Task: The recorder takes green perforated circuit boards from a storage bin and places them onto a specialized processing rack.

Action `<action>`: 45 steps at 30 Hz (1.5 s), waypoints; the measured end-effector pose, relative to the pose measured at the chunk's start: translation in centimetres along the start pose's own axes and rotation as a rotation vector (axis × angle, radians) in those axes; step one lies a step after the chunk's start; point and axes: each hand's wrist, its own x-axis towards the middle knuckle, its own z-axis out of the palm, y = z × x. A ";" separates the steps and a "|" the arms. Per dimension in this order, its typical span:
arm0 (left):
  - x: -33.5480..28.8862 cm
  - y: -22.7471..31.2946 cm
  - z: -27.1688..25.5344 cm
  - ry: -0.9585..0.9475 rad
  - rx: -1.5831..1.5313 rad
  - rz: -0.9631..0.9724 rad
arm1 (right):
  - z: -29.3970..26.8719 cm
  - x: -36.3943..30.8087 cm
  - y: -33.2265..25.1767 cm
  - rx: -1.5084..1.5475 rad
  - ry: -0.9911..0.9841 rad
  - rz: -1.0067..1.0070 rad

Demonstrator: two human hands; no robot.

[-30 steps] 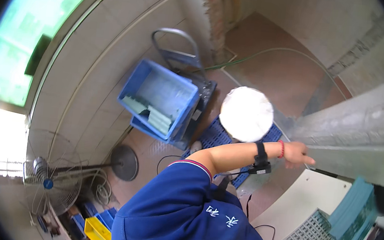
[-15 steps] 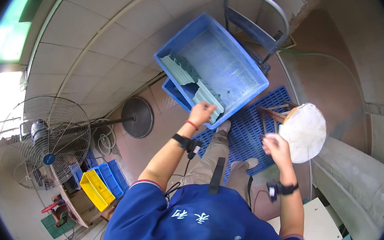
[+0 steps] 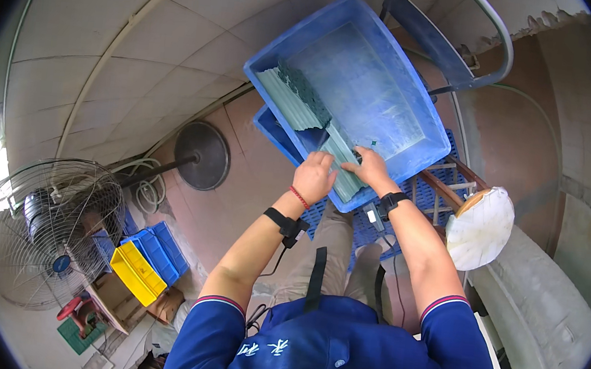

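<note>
A large blue plastic bin (image 3: 419, 100) holds pale green ribbed strips lying side by side in two groups along its left side. The farther strips (image 3: 286, 101) have dark, ragged ends, and the nearer strips (image 3: 344, 164) lie by my hands. My left hand (image 3: 314, 179) is at the bin's near left rim, fingers curled; what they hold, if anything, is hidden. My right hand (image 3: 371, 171) reaches over the near rim onto the nearer strips. A small dark piece, too small to name, shows between its thumb and fingers.
A second blue bin (image 3: 269, 125) sits underneath, over a blue slatted pallet (image 3: 365, 239). A trolley handle (image 3: 507, 59) rises behind. To the right is a stool with a white round seat (image 3: 479, 229). A standing fan (image 3: 53, 231) and yellow tray (image 3: 138, 273) are left.
My right hand has moved left and forward from beside the stool into the bin. My left hand has shifted slightly, staying by the near strips. The view has shifted, bringing the bin closer.
</note>
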 end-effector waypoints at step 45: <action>6.0 -2.0 -0.2 -0.502 0.481 0.683 | 0.8 -1.5 2.4 -0.122 0.272 -0.077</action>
